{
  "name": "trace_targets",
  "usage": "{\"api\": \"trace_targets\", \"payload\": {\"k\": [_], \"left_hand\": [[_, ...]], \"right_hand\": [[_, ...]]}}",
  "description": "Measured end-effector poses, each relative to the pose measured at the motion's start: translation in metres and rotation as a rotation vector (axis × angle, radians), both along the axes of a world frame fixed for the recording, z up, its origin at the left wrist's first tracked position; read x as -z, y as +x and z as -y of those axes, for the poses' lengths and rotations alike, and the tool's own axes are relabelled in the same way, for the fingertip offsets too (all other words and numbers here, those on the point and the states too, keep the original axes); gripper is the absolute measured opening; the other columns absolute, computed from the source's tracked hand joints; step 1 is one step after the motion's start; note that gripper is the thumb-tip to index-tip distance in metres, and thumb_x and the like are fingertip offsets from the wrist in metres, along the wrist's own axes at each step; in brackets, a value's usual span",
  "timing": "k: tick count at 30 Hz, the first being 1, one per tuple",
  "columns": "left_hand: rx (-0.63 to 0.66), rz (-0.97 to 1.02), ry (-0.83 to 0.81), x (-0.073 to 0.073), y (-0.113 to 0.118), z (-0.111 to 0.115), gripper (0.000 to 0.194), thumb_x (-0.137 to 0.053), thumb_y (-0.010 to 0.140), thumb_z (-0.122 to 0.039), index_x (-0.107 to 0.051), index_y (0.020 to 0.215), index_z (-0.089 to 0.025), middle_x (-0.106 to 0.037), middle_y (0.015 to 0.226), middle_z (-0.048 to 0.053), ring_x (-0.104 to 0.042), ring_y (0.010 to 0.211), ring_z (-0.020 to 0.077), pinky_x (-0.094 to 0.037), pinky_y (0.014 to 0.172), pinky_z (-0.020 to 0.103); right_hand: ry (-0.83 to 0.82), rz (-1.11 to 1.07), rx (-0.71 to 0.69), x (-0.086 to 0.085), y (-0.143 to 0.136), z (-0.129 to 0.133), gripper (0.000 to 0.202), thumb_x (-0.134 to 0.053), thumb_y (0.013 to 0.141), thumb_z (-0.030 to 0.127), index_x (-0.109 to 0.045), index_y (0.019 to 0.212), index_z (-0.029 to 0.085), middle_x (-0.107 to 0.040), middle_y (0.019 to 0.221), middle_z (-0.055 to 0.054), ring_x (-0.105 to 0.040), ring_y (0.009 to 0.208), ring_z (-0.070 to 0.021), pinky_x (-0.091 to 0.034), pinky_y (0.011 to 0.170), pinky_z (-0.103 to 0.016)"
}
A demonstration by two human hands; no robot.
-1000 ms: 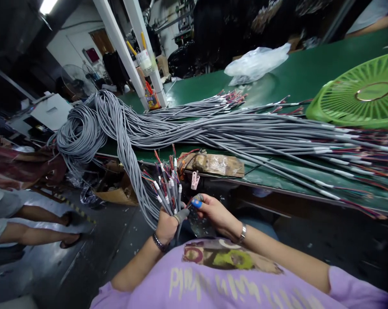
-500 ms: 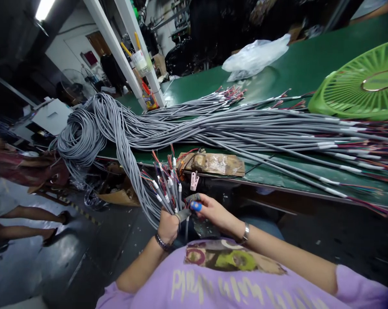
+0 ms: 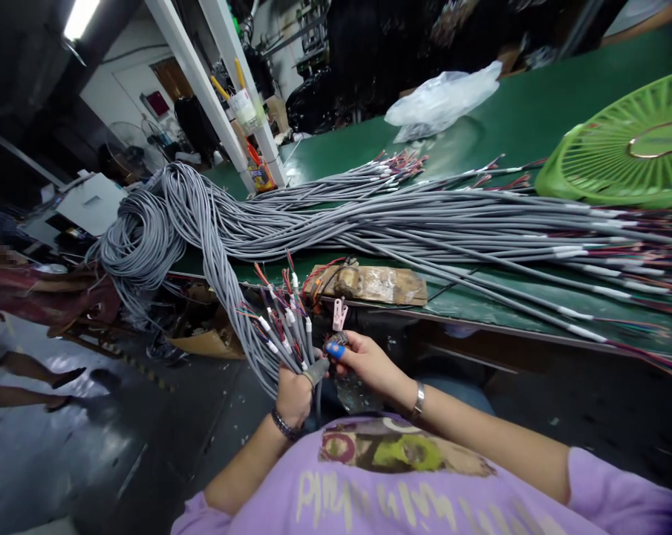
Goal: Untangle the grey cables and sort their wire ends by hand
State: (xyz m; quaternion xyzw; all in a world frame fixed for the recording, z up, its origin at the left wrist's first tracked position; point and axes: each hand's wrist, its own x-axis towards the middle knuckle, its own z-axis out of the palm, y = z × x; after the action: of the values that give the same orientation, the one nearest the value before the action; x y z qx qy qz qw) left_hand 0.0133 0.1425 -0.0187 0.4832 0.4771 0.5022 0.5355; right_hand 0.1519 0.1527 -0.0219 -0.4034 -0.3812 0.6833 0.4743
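My left hand (image 3: 294, 394) is closed round a bunch of grey cables (image 3: 286, 327) whose ends carry white sleeves and bared coloured wires. Grey covering wraps its thumb. Just to the right, my right hand (image 3: 363, 358) is pinched close to the left thumb, with blue tape round one finger. What lies between its fingertips is too small to make out. A pink clothes peg (image 3: 338, 314) hangs at the bench edge above that hand. Behind it, a wooden block (image 3: 388, 285) with tape and wires rests along the edge.
Long grey cables (image 3: 425, 215) spread over the green bench (image 3: 363, 141), coiled at its left end. A green fan (image 3: 625, 148) stands at right, a clear plastic bag (image 3: 444, 100) at the back. White posts (image 3: 224, 82) rise behind. Another person's legs (image 3: 29, 379) show at left.
The held cable ends have shifted slightly left. My right hand has moved slightly up and left, its fingers turned. The other person's legs at left have shifted left.
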Motion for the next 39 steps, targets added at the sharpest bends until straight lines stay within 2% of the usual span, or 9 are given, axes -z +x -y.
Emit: {"api": "trace_targets", "payload": {"k": [6,13,19,22,26,28,33,37,39], "left_hand": [[-0.072,0.070,-0.009,-0.003,0.006,-0.002,0.016,-0.075,0.062,-0.025,-0.065,0.071,-0.015,-0.063,0.058,-0.001,-0.061,0.057,0.0148,-0.048,0.061,0.027],[0.041,-0.007,0.041,-0.002,0.008,-0.003,0.010,-0.072,0.065,-0.021,-0.065,0.068,-0.015,-0.066,0.062,0.001,-0.063,0.068,0.0176,-0.048,0.069,0.029],[-0.143,0.086,0.001,-0.006,0.010,-0.009,0.018,-0.075,0.060,-0.023,-0.065,0.073,-0.016,-0.065,0.065,0.000,-0.062,0.063,0.0153,-0.049,0.066,0.029],[-0.164,0.131,-0.023,-0.008,0.010,-0.011,0.022,-0.076,0.059,-0.023,-0.066,0.076,-0.016,-0.064,0.064,-0.001,-0.061,0.060,0.0144,-0.050,0.065,0.029],[-0.079,0.108,0.013,-0.008,0.011,-0.010,0.020,-0.075,0.062,-0.022,-0.067,0.079,-0.017,-0.066,0.064,0.000,-0.063,0.066,0.0164,-0.050,0.071,0.030],[-0.029,0.086,0.061,-0.008,0.012,-0.009,0.018,-0.074,0.065,-0.022,-0.068,0.080,-0.017,-0.067,0.065,0.000,-0.064,0.071,0.0178,-0.049,0.076,0.032],[0.062,0.009,0.060,-0.010,0.010,-0.005,0.020,-0.073,0.066,-0.025,-0.068,0.083,-0.016,-0.069,0.072,0.003,-0.065,0.083,0.0219,-0.049,0.081,0.035],[0.205,-0.017,0.008,-0.009,0.004,0.000,0.025,-0.076,0.062,-0.028,-0.068,0.082,-0.015,-0.070,0.078,0.005,-0.064,0.085,0.0233,-0.050,0.079,0.035],[0.181,-0.016,0.019,-0.005,0.003,0.002,0.024,-0.077,0.062,-0.030,-0.068,0.080,-0.016,-0.070,0.077,0.006,-0.064,0.082,0.0228,-0.050,0.077,0.035]], "right_hand": [[-0.115,-0.141,-0.035,0.005,0.000,0.005,0.036,-0.074,0.062,0.045,-0.054,0.071,0.016,-0.053,0.055,0.005,-0.040,0.042,-0.0047,-0.037,0.044,-0.020],[0.014,0.053,0.050,0.006,0.003,0.002,0.037,-0.075,0.060,0.046,-0.055,0.069,0.017,-0.053,0.054,0.005,-0.042,0.044,-0.0060,-0.033,0.044,-0.020],[0.021,0.114,0.049,0.002,0.006,0.004,0.040,-0.071,0.061,0.053,-0.052,0.065,0.018,-0.048,0.051,0.005,-0.037,0.042,-0.0060,-0.031,0.041,-0.021],[0.038,0.128,0.013,-0.001,0.008,0.004,0.041,-0.070,0.062,0.054,-0.052,0.065,0.018,-0.047,0.052,0.006,-0.036,0.043,-0.0061,-0.031,0.041,-0.021],[0.133,0.121,-0.007,-0.005,0.008,0.002,0.037,-0.071,0.064,0.049,-0.056,0.078,0.018,-0.058,0.068,0.002,-0.047,0.055,-0.0094,-0.039,0.051,-0.022],[0.185,0.133,0.004,-0.006,0.007,0.000,0.036,-0.072,0.063,0.046,-0.057,0.078,0.018,-0.060,0.072,0.000,-0.050,0.060,-0.0107,-0.041,0.055,-0.023],[0.112,0.143,0.031,-0.005,0.004,-0.001,0.035,-0.070,0.063,0.049,-0.053,0.069,0.018,-0.049,0.053,0.005,-0.042,0.044,-0.0079,-0.033,0.044,-0.022],[0.079,0.080,0.048,-0.006,0.005,-0.002,0.036,-0.070,0.063,0.049,-0.051,0.072,0.019,-0.051,0.049,0.006,-0.044,0.043,-0.0084,-0.037,0.045,-0.022],[0.069,0.086,0.039,-0.007,0.006,-0.002,0.036,-0.071,0.063,0.048,-0.052,0.072,0.019,-0.052,0.049,0.006,-0.046,0.044,-0.0086,-0.038,0.045,-0.022]]}}
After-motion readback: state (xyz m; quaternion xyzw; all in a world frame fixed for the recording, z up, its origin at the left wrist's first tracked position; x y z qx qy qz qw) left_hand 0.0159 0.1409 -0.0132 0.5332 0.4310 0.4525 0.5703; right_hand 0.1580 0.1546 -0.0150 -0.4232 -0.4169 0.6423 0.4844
